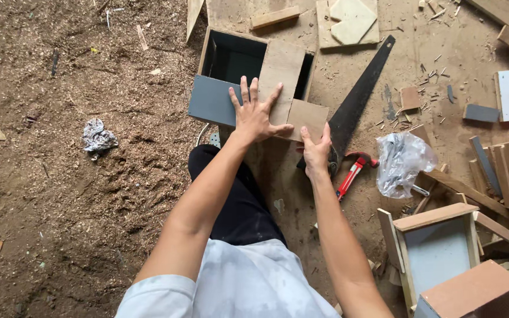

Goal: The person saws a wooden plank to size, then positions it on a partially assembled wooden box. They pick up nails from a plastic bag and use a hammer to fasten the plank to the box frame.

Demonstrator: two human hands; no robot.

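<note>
Brown wooden board (283, 69) is laid across the open top of a grey box (219, 88) on the sawdust floor (60, 176). In the head view, the left hand (255, 115) is pressed flat on the board with fingers spread. The right hand (316, 153) is held against a smaller panel (307, 118) at the box's near right corner, fingers straight. A handsaw (354, 106) is seen just right of the box, with a plastic bag (402, 162) beyond the saw.

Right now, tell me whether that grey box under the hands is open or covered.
Partly open. A brown board under the left hand covers part of the grey box; the dark hollow shows beside it.
</note>
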